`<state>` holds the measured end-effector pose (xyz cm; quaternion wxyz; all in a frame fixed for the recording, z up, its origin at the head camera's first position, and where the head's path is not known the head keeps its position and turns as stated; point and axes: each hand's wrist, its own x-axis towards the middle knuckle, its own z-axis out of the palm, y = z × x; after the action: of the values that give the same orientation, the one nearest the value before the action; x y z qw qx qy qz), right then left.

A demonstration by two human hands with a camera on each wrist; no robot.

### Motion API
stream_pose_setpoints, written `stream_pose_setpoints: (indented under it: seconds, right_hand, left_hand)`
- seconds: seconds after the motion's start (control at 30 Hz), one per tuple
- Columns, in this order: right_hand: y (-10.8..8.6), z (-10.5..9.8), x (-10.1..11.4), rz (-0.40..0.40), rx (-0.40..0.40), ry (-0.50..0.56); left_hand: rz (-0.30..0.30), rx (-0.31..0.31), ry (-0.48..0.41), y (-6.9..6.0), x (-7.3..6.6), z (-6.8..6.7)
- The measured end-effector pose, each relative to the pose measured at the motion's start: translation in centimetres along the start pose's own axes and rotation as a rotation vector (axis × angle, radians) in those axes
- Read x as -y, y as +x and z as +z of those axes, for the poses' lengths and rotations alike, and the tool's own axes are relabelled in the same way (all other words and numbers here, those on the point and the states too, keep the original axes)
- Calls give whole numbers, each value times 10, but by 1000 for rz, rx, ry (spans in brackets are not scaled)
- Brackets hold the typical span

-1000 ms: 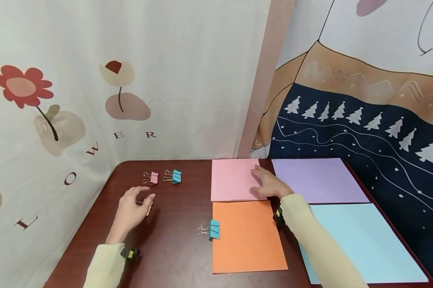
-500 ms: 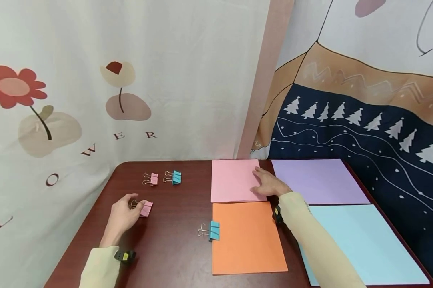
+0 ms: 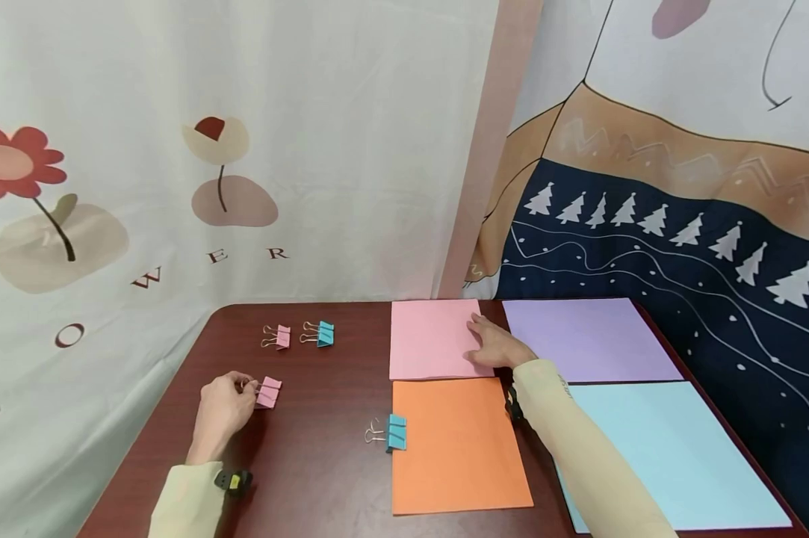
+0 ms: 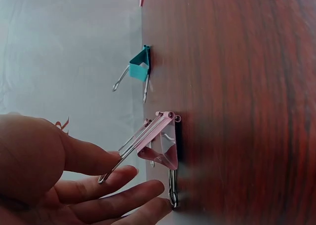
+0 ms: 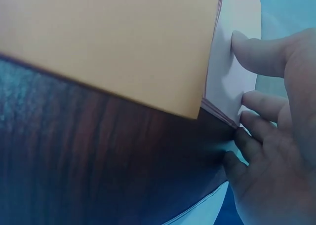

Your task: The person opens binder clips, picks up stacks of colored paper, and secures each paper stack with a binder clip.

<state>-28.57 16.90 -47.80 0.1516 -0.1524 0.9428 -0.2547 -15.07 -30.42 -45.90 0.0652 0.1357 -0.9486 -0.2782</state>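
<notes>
Where the left hand (image 3: 221,407) pinches, the pink clip (image 3: 268,393) points rightward.

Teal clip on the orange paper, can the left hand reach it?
Probably yes: nothing visible blocks the teal clip, though the left hand pinches a pink clip it may need to release.

From the head view, left of the orange paper (image 3: 463,448), cannot see the full handles of the nearer pink clip (image 3: 269,393), partly hidden by the left hand (image 3: 221,411). Just beyond the orange paper, cannot count the thin sheets of pink paper (image 3: 434,340), nor follow their right edge beneath the right hand (image 3: 500,345). Right of it, lose some of the blue paper (image 3: 686,456) under the right sleeve (image 3: 589,452). Far left of it, get only part of the red flower (image 3: 14,166).
</notes>
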Motion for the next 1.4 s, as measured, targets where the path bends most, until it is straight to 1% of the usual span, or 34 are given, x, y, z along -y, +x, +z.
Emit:
stream_pose_setpoints:
  seconds: [0.2, 0.4, 0.57, 0.7, 0.8, 1.0, 1.17, 1.3, 1.4]
  right_hand:
    - [1, 0, 1, 23, -1, 7]
    - [1, 1, 1, 38, -1, 12]
    - [1, 1, 0, 39, -7, 27]
    - [3, 1, -1, 45, -5, 24]
    - [4, 2, -2, 45, 0, 19]
    - [3, 1, -1, 47, 1, 14]
    - [2, 1, 0, 53, 0, 20]
    - [1, 1, 1, 56, -1, 31]
    - [0, 1, 1, 53, -5, 33]
  left_hand:
    - [-7, -18, -23, 2, -1, 1]
    - [-19, -3, -38, 2, -6, 0]
    - [-51, 14, -72, 1, -13, 0]
    - [-94, 24, -122, 1, -17, 0]
    - [-137, 48, -205, 0, -19, 1]
    - [-187, 147, -455, -2, -21, 3]
    - [-223, 186, -614, 1, -23, 4]
    - [-233, 226, -757, 3, -23, 5]
    - [-221, 254, -842, 3, -23, 6]
